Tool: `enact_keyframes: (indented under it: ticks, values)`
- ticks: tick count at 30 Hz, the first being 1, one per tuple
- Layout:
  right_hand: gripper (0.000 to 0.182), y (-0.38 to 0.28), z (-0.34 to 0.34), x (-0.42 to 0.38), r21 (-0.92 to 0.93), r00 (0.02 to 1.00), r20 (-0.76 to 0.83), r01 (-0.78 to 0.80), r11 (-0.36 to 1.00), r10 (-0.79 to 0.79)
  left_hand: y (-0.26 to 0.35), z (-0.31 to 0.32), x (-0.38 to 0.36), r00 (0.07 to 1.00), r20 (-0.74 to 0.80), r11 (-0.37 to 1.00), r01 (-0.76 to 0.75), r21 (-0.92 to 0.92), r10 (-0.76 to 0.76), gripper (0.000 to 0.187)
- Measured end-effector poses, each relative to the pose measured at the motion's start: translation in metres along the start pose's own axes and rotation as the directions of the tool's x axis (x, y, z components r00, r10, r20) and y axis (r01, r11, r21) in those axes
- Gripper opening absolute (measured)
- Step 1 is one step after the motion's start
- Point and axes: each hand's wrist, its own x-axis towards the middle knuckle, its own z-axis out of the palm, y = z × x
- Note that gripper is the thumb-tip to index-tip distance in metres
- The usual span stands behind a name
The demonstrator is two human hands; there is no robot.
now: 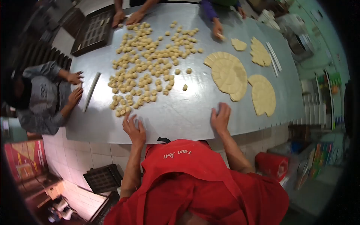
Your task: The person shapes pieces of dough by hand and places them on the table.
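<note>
While both hands are being rested flat on the steel table, nothing is being held: the left hand, fingers spread, is being placed just below the dough pieces at centre left; the right hand, open, is being pressed down below the scored dough rounds at centre right. Other people's hands are being kept at the upper and left edges.
</note>
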Motion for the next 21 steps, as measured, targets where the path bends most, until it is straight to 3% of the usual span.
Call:
enact_keyframes:
  ticks: [2, 3, 5, 8, 10, 12, 14, 16, 18, 20, 21]
  values:
    - [0.045, 0.034, -0.007, 0.003, -0.127, 0.885, -0.322, -0.391, 0.912, 0.335, 0.014, 0.009, -0.027, 0.984, 0.158, 0.996, -0.082, -0.035, 0.086, 0.039]
    - [0.045, 0.039, -0.012, 0.010, -0.129, 0.881, -0.324, -0.401, 0.907, 0.344, 0.023, 0.013, -0.032, 0.982, 0.167, 0.996, -0.087, -0.036, 0.092, 0.039]
    - [0.049, 0.042, -0.022, 0.033, -0.233, 0.784, -0.305, -0.611, 0.756, 0.540, 0.042, 0.019, -0.039, 0.959, 0.257, 0.986, -0.085, -0.143, 0.120, 0.037]
    - [0.041, 0.052, -0.015, 0.065, -0.119, 0.712, -0.274, -0.692, 0.712, 0.646, 0.078, 0.028, -0.029, 0.940, 0.294, 0.965, -0.101, -0.241, 0.172, 0.034]
    - [0.033, 0.061, -0.007, 0.068, -0.046, 0.727, -0.313, -0.654, 0.755, 0.611, 0.101, 0.040, -0.022, 0.950, 0.239, 0.960, -0.142, -0.240, 0.200, 0.032]
    - [0.028, 0.044, -0.011, 0.053, 0.163, 0.818, 0.004, -0.568, 0.807, 0.575, 0.113, 0.052, -0.019, 0.938, 0.288, 0.920, -0.070, -0.387, 0.193, 0.030]
    - [0.023, 0.028, -0.014, 0.018, 0.310, 0.869, 0.335, -0.467, 0.829, 0.364, 0.132, 0.065, -0.023, 0.929, 0.320, 0.914, -0.042, -0.404, 0.184, 0.027]
    - [0.030, -0.003, -0.006, -0.017, 0.650, 0.805, 0.557, -0.576, 0.496, 0.205, 0.148, 0.079, -0.033, 0.718, 0.696, 0.765, 0.430, -0.479, 0.033, 0.032]
    - [0.050, -0.053, -0.039, -0.012, 0.719, 0.733, 0.677, -0.679, 0.153, 0.072, 0.165, 0.092, -0.046, 0.596, 0.802, 0.490, 0.693, -0.529, 0.022, 0.040]
    - [0.050, -0.059, -0.025, -0.008, 0.764, 0.774, 0.632, -0.615, 0.192, -0.038, 0.171, 0.093, -0.048, 0.628, 0.777, 0.557, 0.631, -0.541, 0.043, 0.038]
    - [0.050, -0.060, -0.019, -0.003, 0.813, 0.810, 0.572, -0.539, 0.220, -0.126, 0.185, 0.080, -0.041, 0.691, 0.722, 0.664, 0.551, -0.506, -0.024, 0.038]
